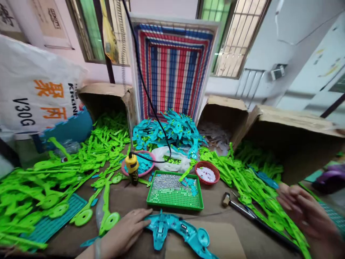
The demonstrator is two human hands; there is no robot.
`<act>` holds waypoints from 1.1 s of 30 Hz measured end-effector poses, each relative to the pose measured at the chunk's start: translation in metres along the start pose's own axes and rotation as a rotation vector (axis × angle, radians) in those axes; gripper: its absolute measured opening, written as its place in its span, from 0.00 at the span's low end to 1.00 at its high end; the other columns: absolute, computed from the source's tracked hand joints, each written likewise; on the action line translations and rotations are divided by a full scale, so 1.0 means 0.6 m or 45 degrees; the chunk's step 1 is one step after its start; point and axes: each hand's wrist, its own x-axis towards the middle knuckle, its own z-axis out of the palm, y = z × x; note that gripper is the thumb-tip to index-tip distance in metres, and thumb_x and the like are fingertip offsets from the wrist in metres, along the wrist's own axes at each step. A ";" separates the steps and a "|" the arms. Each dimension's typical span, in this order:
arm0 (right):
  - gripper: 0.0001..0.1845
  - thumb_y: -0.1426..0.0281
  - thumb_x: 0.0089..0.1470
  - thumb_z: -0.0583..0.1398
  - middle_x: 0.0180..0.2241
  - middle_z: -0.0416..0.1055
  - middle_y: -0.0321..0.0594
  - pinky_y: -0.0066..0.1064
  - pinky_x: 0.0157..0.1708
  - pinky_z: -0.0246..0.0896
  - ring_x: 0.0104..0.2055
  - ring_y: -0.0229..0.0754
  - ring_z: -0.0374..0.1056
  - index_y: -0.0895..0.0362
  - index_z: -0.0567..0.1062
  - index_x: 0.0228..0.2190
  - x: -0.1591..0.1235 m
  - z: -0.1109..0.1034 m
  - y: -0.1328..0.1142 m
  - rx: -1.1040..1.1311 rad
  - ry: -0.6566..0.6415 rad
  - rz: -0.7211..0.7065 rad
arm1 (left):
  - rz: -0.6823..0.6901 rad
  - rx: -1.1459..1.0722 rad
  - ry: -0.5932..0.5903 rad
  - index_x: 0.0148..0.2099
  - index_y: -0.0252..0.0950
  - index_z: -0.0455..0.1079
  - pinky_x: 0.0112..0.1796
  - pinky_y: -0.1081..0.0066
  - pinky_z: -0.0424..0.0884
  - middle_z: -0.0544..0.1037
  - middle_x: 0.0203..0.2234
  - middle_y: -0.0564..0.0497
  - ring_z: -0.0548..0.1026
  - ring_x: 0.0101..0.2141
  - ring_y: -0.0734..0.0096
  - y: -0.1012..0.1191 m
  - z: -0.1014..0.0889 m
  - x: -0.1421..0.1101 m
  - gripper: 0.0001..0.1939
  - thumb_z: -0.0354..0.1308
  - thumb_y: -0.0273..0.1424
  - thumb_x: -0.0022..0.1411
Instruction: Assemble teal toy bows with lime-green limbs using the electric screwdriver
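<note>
My left hand (132, 228) lies at the near edge of the table, its fingers closed over the left end of a curved blue plastic part (175, 225). That part has clips, a round cup and a small spring-like piece showing on its upper face. Part of it rests over a sheet of cardboard (212, 239). On the right, my right hand (304, 212) is raised beside the long green plastic parts (242, 176). Its fingers are curled together and somewhat blurred; whatever may be in them cannot be made out.
A green tray (175, 203) of small metal pieces stands ahead, with a red basket (217, 176) and a pink basket (124, 167) beside it. A yellow screwdriver (131, 164) hangs on a coiled cord. A hammer (242, 210) lies right. Green parts (48, 180) heap left.
</note>
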 end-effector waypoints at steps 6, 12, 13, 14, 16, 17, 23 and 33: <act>0.14 0.58 0.45 0.71 0.28 0.70 0.38 0.34 0.29 0.65 0.30 0.40 0.69 0.54 0.77 0.27 -0.091 0.218 -0.106 0.342 -0.477 -0.021 | -0.274 -0.699 0.384 0.63 0.39 0.62 0.47 0.66 0.78 0.76 0.50 0.41 0.78 0.47 0.64 0.090 -0.056 0.117 0.21 0.51 0.29 0.69; 0.10 0.69 0.51 0.69 0.31 0.71 0.34 0.26 0.33 0.65 0.31 0.32 0.68 0.57 0.73 0.33 -0.170 0.311 -0.125 0.529 -0.648 -0.061 | -0.007 -1.215 0.348 0.57 0.40 0.67 0.34 0.75 0.78 0.76 0.43 0.46 0.78 0.35 0.73 0.154 -0.108 0.243 0.14 0.52 0.28 0.70; 0.10 0.69 0.51 0.69 0.31 0.71 0.34 0.26 0.33 0.64 0.32 0.32 0.68 0.57 0.73 0.33 -0.181 0.303 -0.122 0.518 -0.631 -0.050 | 0.056 -1.198 0.334 0.55 0.40 0.68 0.34 0.76 0.78 0.76 0.40 0.48 0.79 0.35 0.73 0.156 -0.108 0.247 0.14 0.53 0.27 0.70; 0.10 0.68 0.52 0.68 0.31 0.71 0.34 0.26 0.34 0.64 0.32 0.33 0.68 0.58 0.73 0.33 -0.193 0.292 -0.118 0.483 -0.635 -0.042 | 0.123 -1.169 0.315 0.55 0.40 0.68 0.34 0.77 0.78 0.77 0.38 0.50 0.79 0.34 0.74 0.157 -0.105 0.246 0.14 0.54 0.26 0.69; 0.09 0.67 0.53 0.67 0.29 0.71 0.34 0.27 0.33 0.64 0.31 0.34 0.68 0.58 0.74 0.32 -0.218 0.269 -0.106 0.366 -0.687 -0.035 | 0.282 -1.057 0.241 0.56 0.40 0.66 0.33 0.79 0.77 0.78 0.35 0.51 0.79 0.32 0.76 0.157 -0.092 0.238 0.15 0.52 0.24 0.70; 0.09 0.66 0.53 0.67 0.29 0.71 0.34 0.27 0.34 0.64 0.31 0.34 0.67 0.58 0.74 0.31 -0.230 0.260 -0.099 0.297 -0.687 -0.038 | 0.379 -0.965 0.190 0.56 0.39 0.66 0.33 0.80 0.76 0.78 0.34 0.52 0.80 0.32 0.76 0.157 -0.083 0.234 0.14 0.52 0.24 0.70; 0.27 0.55 0.52 0.65 0.39 0.71 0.40 0.31 0.38 0.65 0.37 0.38 0.69 0.56 0.69 0.49 -0.282 0.262 -0.042 0.710 -0.621 0.256 | 0.710 -0.314 0.256 0.45 0.37 0.71 0.25 0.76 0.67 0.77 0.27 0.52 0.75 0.24 0.75 0.169 -0.061 0.244 0.13 0.45 0.33 0.74; 0.16 0.56 0.54 0.63 0.26 0.66 0.31 0.26 0.29 0.57 0.27 0.32 0.61 0.57 0.75 0.33 -0.284 0.220 0.059 0.447 -0.084 0.491 | 0.316 -0.157 -0.451 0.38 0.36 0.72 0.34 0.74 0.72 0.79 0.29 0.49 0.77 0.30 0.70 0.156 0.089 0.470 0.24 0.35 0.30 0.74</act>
